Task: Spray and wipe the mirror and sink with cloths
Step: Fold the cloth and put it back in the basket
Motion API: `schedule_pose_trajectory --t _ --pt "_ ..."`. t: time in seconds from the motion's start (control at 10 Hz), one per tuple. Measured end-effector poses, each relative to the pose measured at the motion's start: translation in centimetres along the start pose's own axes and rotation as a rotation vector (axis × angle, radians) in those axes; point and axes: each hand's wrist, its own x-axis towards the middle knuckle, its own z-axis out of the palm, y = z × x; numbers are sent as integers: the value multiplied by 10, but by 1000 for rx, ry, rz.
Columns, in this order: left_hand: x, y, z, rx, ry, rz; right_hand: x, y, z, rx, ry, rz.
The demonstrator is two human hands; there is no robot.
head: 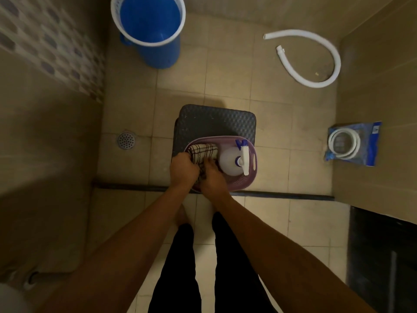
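Bathroom basket: checked cloth in both hands' grip.

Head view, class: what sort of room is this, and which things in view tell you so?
Most likely a bathroom or wet area: a round metal floor drain set in beige tiles, a blue plastic bucket, and a white corrugated drain hose.

— What sort of place is this?
— A home bathroom — tiled floor and walls, a round floor drain, a blue bucket, a loose white hose.
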Motion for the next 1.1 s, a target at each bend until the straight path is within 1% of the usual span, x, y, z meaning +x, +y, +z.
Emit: schedule_pose_trajectory --t 0.1,0.2,0.3,0.4,0.5,0.6,0.7,0.8,0.9,1.0,1.1 --pt "-2 -1 -3 63 45 57 15 4 8 29 -53 35" --pt "-5 -9 -7 118 102 126 26 15 13 -75 -72 -9" --pt "-8 -18 -11 117 130 174 28 11 16 76 24 -56" --pt "-10 -22 -13 138 137 190 22 3 10 27 38 -120" --pt "-16 -23 -16 110 142 213 17 -2 0 -355 -41 -189" --pt "-26 -26 -22 109 135 269 6 -9 -11 -299 -79 -98" --pt "-45 -31 -33 151 133 333 -13 -21 -27 -301 -39 -108" --pt "-64 -37 -41 241 95 382 -33 -29 -44 -412 -37 -220" --pt "-88 -38 -49 398 63 347 -54 -31 -61 -580 -20 -324" --pt "-104 -41 -50 458 122 360 -69 -29 -74 -722 -31 -424" --pt "-116 -39 -50 448 214 356 -80 -35 -87 -787 -11 -451"
